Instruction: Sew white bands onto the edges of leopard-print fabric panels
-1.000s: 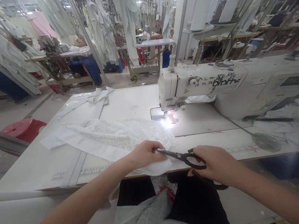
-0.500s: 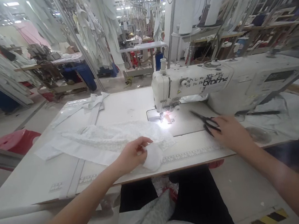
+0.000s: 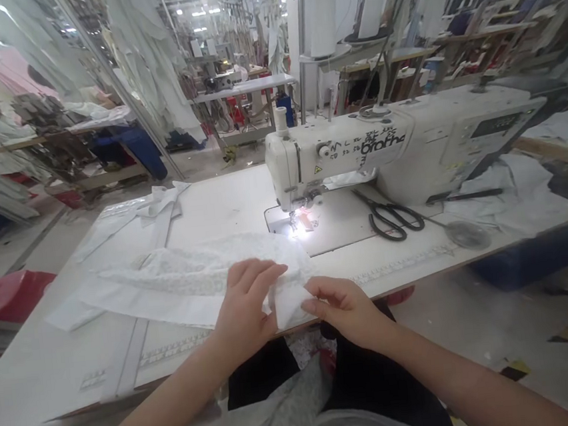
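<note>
A white fabric piece (image 3: 171, 297) lies flat on the sewing table, its right end near the table's front edge. My left hand (image 3: 250, 303) bends over that end, thumb below and fingers above, with the cloth between them. At the cloth's right edge, my right hand (image 3: 346, 307) pinches the fabric between thumb and fingers. The white sewing machine (image 3: 333, 154) stands behind my hands, its lamp lighting the needle area. Black scissors (image 3: 390, 219) rest on the machine bed, apart from both hands.
White strips (image 3: 162, 201) lie at the table's back left. A ruler scale (image 3: 399, 265) runs along the front edge. A black pen-like tool (image 3: 468, 195) and more white cloth (image 3: 518, 197) are at the right. A red stool (image 3: 10, 293) stands at the left.
My right hand has let go of the scissors, which stay on the machine bed, and has moved left to the cloth. My left hand remains at the cloth's end.
</note>
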Motion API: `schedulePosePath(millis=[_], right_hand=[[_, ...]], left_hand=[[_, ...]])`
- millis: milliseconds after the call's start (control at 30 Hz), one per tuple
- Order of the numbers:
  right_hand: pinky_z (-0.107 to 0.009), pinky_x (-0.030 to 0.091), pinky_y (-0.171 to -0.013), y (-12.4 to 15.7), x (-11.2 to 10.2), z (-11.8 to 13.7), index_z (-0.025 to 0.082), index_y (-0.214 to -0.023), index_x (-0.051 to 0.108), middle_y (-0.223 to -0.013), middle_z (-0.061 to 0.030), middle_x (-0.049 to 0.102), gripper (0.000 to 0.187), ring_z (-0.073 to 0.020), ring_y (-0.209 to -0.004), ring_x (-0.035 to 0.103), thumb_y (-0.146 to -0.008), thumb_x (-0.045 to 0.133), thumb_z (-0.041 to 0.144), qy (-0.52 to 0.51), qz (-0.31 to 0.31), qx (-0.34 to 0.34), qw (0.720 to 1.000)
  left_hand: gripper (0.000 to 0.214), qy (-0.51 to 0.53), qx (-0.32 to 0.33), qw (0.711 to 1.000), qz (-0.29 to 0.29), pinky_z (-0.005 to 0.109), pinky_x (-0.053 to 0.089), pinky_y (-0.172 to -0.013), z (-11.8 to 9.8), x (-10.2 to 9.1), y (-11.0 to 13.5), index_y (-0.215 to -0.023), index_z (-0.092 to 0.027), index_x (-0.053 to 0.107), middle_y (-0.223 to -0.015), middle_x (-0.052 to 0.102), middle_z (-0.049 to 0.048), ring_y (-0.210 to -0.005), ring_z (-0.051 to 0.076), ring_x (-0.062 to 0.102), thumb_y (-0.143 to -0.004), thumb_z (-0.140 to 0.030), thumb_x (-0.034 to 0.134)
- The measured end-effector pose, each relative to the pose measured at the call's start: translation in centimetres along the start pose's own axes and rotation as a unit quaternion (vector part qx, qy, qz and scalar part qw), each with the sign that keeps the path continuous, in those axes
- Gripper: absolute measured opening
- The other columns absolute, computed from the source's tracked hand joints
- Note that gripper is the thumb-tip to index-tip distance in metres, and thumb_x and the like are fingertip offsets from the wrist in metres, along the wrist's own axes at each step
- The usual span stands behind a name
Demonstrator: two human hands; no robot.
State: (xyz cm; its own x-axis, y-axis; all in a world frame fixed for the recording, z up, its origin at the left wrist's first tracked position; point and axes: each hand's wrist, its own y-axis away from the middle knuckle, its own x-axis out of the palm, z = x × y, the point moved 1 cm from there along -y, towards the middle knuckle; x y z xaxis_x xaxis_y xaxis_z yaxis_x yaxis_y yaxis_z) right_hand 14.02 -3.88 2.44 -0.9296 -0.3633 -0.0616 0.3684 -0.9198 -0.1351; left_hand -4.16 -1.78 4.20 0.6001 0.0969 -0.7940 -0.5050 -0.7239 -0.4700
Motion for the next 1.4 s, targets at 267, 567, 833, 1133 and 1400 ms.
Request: schedulePosePath(millis=[267,567,833,1133,1400], right_hand=[[-0.023,0.036,-0.058,2.3,-1.3,0.6,0.018,-0.069,0.052,-0.064,0.0026,0.047,0.023,-0.0118,-0.062,0.042,-0.085,0.051,0.035,0.048,-0.046,0.005,0.998],[-0.022,0.038,-0.057,3.4,-2.3,0.4,0.020,-0.075,0.053,-0.067,0.0029,0.050,0.011,-0.0122,-0.064,0.047,-0.082,0.057,0.028,0.042,-0.109,-0.004,0.993],[-0.024,0.040,-0.058,4.0,-2.5,2.2,0.019,-0.067,0.053,-0.066,0.0033,0.052,0.023,-0.0123,-0.063,0.048,-0.065,0.074,0.029,-0.183,0.088,0.036,0.978],[-0.022,0.040,-0.060,3.4,-1.2,-0.7,0.017,-0.074,0.052,-0.069,0.0033,0.051,0.015,-0.0106,-0.064,0.048,-0.071,0.066,0.025,-0.110,-0.015,0.087,0.990],[-0.022,0.037,-0.058,3.6,3.0,-0.1,0.019,-0.073,0.050,-0.064,0.0036,0.046,0.018,-0.0116,-0.061,0.045,-0.085,0.046,0.032,-0.123,-0.091,0.068,0.986]], left_hand=[[0.030,-0.063,0.253,0.965,0.030,0.035,0.030,-0.096,-2.5,-0.1,-2.5,-0.103,-0.025,0.057,-0.096,0.063,0.0029,-0.102,0.018,0.052,-0.080,-0.009,0.046],[0.017,0.164,0.090,0.970,0.157,0.027,0.044,-0.069,-3.8,0.8,-3.4,-0.094,-0.018,0.056,-0.083,0.060,0.0044,-0.076,0.015,0.055,-0.081,-0.011,0.047],[0.015,0.671,-0.250,0.670,0.195,0.016,0.036,-0.045,-8.3,2.2,0.9,-0.079,-0.019,0.052,-0.068,0.053,-0.0007,-0.049,0.006,0.043,-0.076,-0.027,0.064],[0.011,0.378,-0.312,0.869,0.059,0.020,0.039,-0.052,-6.5,2.7,2.6,-0.083,-0.018,0.058,-0.071,0.057,0.0002,-0.058,0.010,0.050,-0.073,-0.018,0.052],[0.017,0.142,-0.287,0.944,-0.082,0.023,0.041,-0.060,-5.2,2.0,1.5,-0.080,-0.020,0.062,-0.068,0.060,-0.0013,-0.061,0.012,0.053,-0.066,-0.016,0.055]])
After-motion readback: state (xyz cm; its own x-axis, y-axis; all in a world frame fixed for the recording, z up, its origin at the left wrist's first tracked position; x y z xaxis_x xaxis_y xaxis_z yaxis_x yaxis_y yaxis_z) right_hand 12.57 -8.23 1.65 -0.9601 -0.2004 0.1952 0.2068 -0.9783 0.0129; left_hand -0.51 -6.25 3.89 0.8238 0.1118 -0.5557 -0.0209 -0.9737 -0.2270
